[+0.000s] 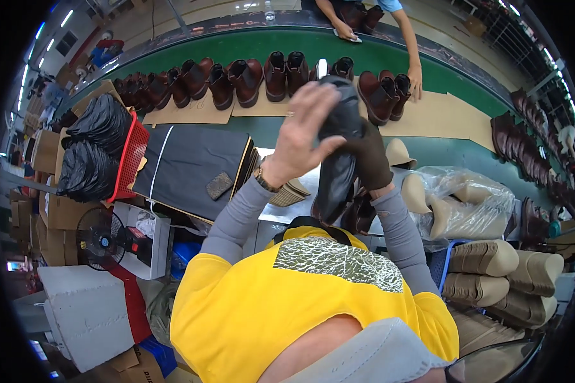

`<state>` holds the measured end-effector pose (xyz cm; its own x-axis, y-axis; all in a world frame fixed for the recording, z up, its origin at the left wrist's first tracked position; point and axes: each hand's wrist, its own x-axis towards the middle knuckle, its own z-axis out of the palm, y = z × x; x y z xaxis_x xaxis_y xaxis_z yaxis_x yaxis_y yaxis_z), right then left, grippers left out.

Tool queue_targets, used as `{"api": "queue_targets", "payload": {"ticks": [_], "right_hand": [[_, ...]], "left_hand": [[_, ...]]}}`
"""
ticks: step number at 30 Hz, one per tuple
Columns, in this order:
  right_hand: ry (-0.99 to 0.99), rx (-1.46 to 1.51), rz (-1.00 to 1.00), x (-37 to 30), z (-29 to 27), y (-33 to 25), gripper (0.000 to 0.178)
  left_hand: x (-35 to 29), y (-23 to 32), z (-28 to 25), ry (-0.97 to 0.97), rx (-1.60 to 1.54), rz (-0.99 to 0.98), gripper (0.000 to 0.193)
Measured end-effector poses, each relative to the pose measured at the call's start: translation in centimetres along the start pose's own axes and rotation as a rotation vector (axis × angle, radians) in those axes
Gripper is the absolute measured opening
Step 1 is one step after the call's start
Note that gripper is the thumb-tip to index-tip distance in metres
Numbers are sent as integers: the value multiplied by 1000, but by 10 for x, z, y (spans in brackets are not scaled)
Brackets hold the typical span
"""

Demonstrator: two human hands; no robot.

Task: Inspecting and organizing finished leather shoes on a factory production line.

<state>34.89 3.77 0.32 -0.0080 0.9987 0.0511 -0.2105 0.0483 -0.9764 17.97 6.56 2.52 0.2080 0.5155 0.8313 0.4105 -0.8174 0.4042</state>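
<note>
A long black shape with a glossy, plastic-like skin (340, 169) stands raised in front of my chest; what is inside it does not show. On its right side my right hand (372, 156), in a dark brown glove, grips it. My left hand (303, 134), bare with a ring and a wristwatch, lies along its left side. Those fingers are stretched out, the thumb apart, slightly smeared by motion. Below the bundle, dark red-brown boots (359, 214) show in part near my chest. Beside my left wrist is a stack of tan shaped inserts (289, 193).
Brown boots (245, 83) line cardboard on the green conveyor (249, 54). Across it, a co-worker's hand (415, 82) touches a boot. At left are a red basket (131, 156) of black bundles, black sheets (195, 163) and a fan (101, 239); at right, bagged tan inserts (473, 198).
</note>
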Motion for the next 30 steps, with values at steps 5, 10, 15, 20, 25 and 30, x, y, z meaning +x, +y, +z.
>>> {"api": "queue_targets", "payload": {"ticks": [5,10,15,20,25,30], "right_hand": [[-37,-329,-61,-27,6,-26,51],[-240,104,-94,-31,0,-33,59],[-221,-432,-226,-40,2,-38,48],[49,-786,-888,-40,17,-35,42],[-143,-711,-689,-25,10,-52,42],[-329,-605,-391,-69,8,-28,39]], "left_hand": [[18,3,1,-254,-639,-256,60],[21,17,-1,-312,-829,-345,74],[23,14,-6,-221,-314,28,91],[-2,30,25,-115,-911,-195,113],[3,2,35,-24,-1143,-521,74],[5,-31,28,388,-1430,-872,33]]}}
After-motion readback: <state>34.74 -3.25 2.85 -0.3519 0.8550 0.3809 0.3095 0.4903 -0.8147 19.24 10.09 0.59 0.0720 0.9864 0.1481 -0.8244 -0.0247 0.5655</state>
